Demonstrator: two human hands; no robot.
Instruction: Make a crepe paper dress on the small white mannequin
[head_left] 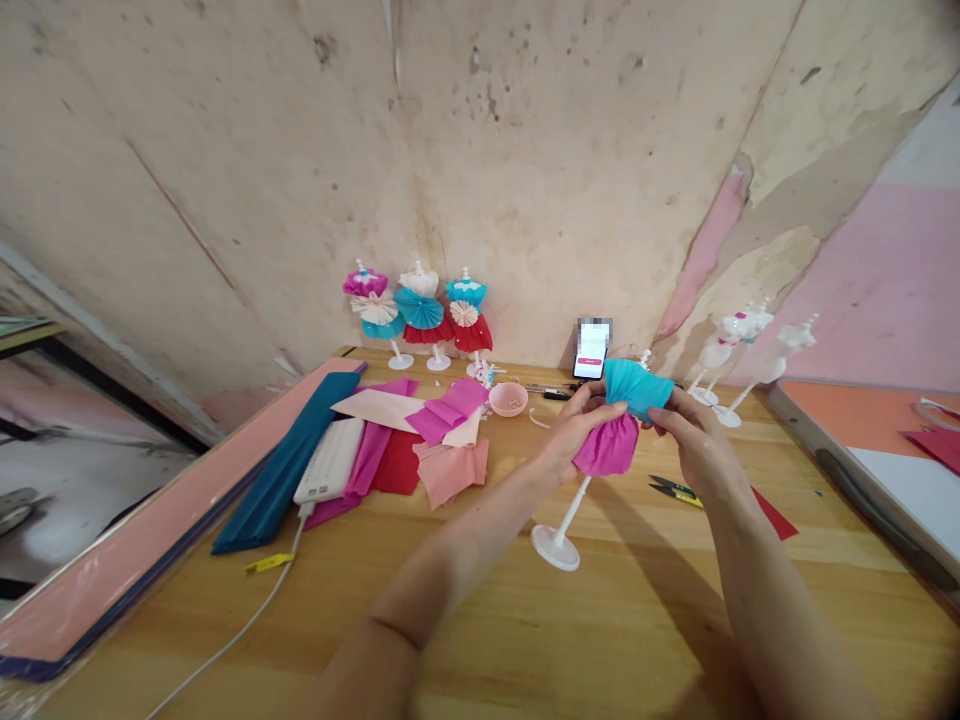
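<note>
Brightly coloured dress [632, 402], turquoise above magenta.

- Far left on the bench [480, 640]: three mannequins [424, 308], before the wall [480, 170]
- Nearer, to their right: bowl [509, 410]; farther right, phone [592, 352]
- Left: power bank [330, 460] among papers [450, 472]
- Between left hand [574, 432] and right hand [696, 432]: one mannequin [609, 447]
- Right of its base: snips [676, 491]
- Far right: more mannequins [721, 352]

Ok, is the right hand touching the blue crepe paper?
Touching. The head view shows the right hand pinching the blue crepe paper near its lower right edge.
</note>
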